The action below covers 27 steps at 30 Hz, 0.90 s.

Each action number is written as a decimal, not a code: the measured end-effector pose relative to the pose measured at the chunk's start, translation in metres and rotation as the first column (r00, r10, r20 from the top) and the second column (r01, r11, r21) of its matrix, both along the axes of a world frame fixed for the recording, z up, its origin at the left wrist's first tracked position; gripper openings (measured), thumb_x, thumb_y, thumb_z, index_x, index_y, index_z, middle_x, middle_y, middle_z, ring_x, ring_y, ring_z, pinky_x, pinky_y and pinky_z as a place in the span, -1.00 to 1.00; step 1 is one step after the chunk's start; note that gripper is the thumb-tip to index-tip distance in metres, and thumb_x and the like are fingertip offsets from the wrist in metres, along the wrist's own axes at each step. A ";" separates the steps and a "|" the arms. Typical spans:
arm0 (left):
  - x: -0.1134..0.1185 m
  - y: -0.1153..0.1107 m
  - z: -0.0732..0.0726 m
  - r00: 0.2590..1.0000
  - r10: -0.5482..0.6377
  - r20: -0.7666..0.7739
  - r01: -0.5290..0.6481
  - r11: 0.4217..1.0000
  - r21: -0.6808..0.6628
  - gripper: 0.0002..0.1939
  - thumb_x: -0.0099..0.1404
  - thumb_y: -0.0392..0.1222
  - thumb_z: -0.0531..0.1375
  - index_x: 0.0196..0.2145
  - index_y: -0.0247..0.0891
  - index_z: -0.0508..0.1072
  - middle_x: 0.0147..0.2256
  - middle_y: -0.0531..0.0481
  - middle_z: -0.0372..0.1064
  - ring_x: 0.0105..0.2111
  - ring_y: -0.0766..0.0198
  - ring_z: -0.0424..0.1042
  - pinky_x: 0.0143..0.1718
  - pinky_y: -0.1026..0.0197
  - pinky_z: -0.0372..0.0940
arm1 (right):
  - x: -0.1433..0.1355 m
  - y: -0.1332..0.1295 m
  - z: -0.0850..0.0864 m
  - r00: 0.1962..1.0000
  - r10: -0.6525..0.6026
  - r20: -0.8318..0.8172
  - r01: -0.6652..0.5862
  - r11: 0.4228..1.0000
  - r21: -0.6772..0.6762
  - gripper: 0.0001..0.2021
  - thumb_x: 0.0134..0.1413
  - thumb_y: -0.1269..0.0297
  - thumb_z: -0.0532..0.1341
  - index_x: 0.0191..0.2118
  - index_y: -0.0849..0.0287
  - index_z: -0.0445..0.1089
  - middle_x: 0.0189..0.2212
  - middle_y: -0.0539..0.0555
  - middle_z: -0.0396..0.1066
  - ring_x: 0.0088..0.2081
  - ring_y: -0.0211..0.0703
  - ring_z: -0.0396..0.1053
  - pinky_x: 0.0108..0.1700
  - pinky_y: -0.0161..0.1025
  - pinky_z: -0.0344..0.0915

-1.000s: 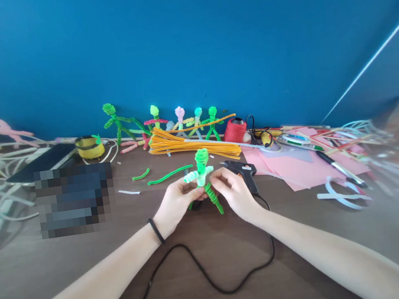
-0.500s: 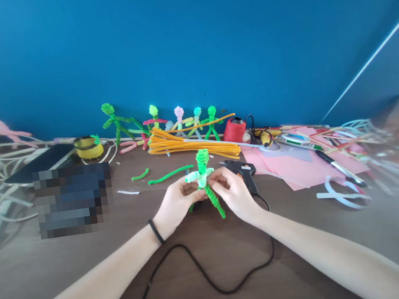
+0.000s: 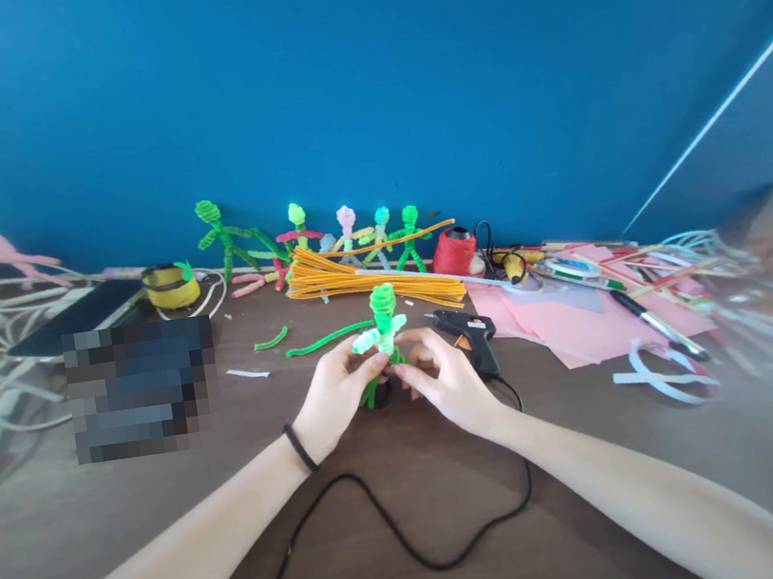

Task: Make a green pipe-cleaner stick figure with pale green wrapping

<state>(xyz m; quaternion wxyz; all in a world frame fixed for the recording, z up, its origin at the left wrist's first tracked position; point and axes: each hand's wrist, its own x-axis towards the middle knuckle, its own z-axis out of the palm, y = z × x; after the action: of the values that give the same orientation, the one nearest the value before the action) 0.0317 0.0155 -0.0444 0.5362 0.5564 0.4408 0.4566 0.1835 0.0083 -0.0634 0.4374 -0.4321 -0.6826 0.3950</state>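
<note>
Upright between my hands is a pipe cleaner figure (image 3: 382, 302) with a green coiled head, pale mint arms and body, and green legs. My left hand (image 3: 342, 384) is closed, its thumb and fingers pinching the figure at the lower body. Fingers curled, my right hand (image 3: 448, 379) grips the figure low on its right side, where the fingers hide most of one leg. The other green leg shows beneath my left fingertips. Just beyond my right hand lies a black glue gun (image 3: 469, 335).
Orange pipe cleaners (image 3: 370, 277) lie bundled ahead, before several finished figures (image 3: 226, 240) along the blue wall. Loose green pieces (image 3: 328, 338) rest left of centre. Pink paper (image 3: 579, 329) and a marker (image 3: 657, 325) are right. A black cord (image 3: 390, 519) crosses the front.
The figure has shifted slightly left and up. Its right leg, which stretched down between my hands, is now mostly hidden at my right fingers.
</note>
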 end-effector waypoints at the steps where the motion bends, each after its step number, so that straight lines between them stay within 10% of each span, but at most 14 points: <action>1: 0.000 -0.001 0.001 1.000 0.003 0.001 -0.003 1.000 0.006 -0.77 0.02 -0.12 0.21 -0.39 -0.33 0.37 -0.50 0.04 0.37 -0.50 0.30 0.32 -0.48 0.29 0.23 | 0.000 0.001 0.000 0.999 0.015 -0.032 -0.016 0.999 -0.033 -0.76 0.01 0.25 0.14 -0.17 0.14 0.18 -0.62 -0.10 0.22 -0.61 -0.31 0.26 -0.53 -0.32 0.25; 27: 0.000 -0.001 -0.002 0.998 0.025 -0.064 -0.022 0.998 0.060 -0.82 0.05 -0.11 0.18 -0.46 -0.28 0.35 -0.57 0.05 0.33 -0.53 0.29 0.33 -0.50 0.29 0.24 | 0.003 0.007 0.000 0.972 0.127 -0.199 -0.167 0.965 -0.204 -0.83 -0.02 0.22 0.15 -0.40 0.23 0.26 -0.66 -0.10 0.24 -0.67 -0.40 0.19 -0.60 -0.39 0.16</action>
<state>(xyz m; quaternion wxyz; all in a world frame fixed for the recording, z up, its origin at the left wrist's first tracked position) 0.0316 0.0144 -0.0462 0.4996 0.5813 0.4507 0.4576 0.1860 0.0149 -0.0634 0.4176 -0.3872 -0.6219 0.5375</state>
